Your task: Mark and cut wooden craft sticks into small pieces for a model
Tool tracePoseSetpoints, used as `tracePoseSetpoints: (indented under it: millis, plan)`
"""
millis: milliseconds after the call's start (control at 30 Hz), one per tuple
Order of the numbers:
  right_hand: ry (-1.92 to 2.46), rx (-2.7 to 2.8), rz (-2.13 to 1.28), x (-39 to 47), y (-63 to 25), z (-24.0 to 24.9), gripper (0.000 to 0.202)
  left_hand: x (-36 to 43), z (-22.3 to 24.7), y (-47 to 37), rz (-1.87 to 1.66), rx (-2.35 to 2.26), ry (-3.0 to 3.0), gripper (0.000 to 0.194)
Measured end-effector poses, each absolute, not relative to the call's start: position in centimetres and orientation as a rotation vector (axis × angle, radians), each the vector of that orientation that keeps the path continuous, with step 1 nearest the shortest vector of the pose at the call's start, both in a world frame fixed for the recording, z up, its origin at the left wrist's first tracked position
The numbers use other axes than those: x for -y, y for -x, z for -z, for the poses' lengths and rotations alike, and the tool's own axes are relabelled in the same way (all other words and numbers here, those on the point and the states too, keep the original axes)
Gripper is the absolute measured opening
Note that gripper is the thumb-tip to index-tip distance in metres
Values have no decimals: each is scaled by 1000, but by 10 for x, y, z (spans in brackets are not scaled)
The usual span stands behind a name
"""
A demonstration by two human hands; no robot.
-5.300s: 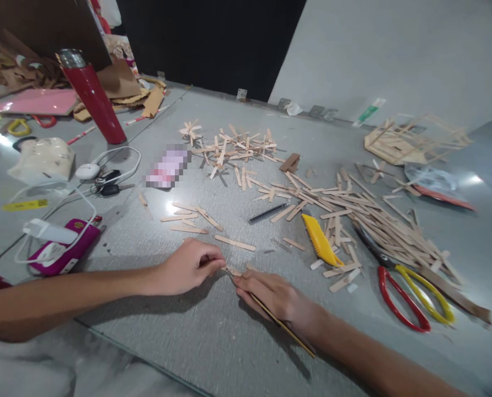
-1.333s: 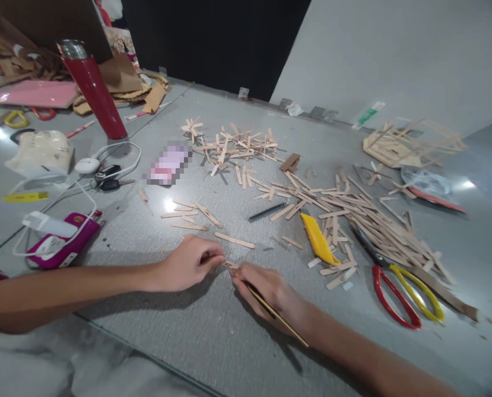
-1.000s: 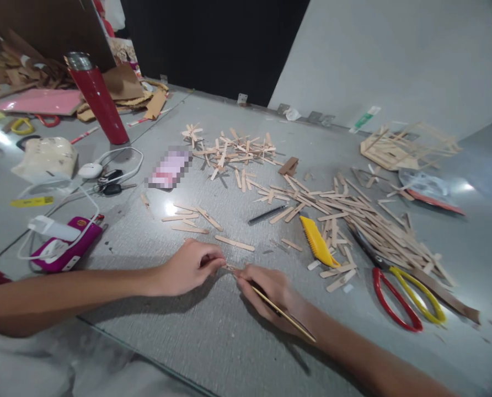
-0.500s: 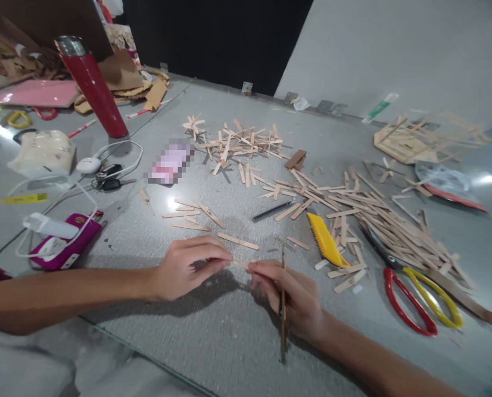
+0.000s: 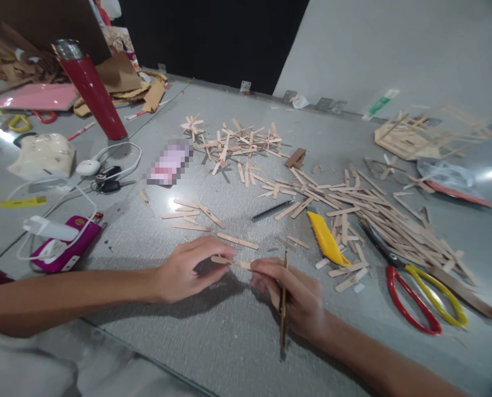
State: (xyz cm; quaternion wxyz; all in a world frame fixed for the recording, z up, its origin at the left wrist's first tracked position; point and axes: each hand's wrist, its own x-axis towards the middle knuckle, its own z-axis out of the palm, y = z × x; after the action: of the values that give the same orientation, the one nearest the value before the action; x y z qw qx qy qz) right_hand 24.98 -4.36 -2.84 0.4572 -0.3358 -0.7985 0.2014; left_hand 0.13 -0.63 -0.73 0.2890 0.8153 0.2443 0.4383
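Observation:
A small wooden craft stick [image 5: 220, 259] is held level just above the grey table, between my two hands. My left hand [image 5: 190, 268] curls round its left part, thumb below and fingers above, and the stick's rounded end shows in the gap between them. My right hand [image 5: 293, 295] pinches the right end between thumb and forefinger. A thin brown and dark rod-like tool [image 5: 283, 320] also lies across the right hand's fingers; its kind is unclear. Just beyond the hands lies another craft stick [image 5: 238, 241], flat on the table.
Loose craft sticks [image 5: 386, 220] are heaped at right, beside a yellow serrated tool [image 5: 326, 240] and scissors [image 5: 413, 300]. A black pen [image 5: 273, 210] lies mid-table. At left are a red flask [image 5: 91, 91], keys [image 5: 110, 179] and a purple cabled device [image 5: 74, 242]. A stick frame [image 5: 411, 140] stands far right.
The craft stick's left end now shows inside the left hand's grasp, where before it was covered by the fingertips. The left fingers are spread slightly wider. The right hand has barely moved.

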Motion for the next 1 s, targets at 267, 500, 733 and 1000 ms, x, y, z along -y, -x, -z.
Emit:
tracePoseSetpoints:
  millis: [267,500,733,1000]
  plan:
    - [808,2010,-446,41,-249,25,19,9,10,1,-1047,-674,-2201,23]
    - [779,2035,-430,38,-247,24,23,8,13,2,-891,-640,-2227,30]
    - [719,2076,-481,35,-247,25,24,5,16,5,-770,-590,-2343,31]
    - [784,2134,-532,35,-250,31,22,0,10,4,-694,-507,-2370,29]
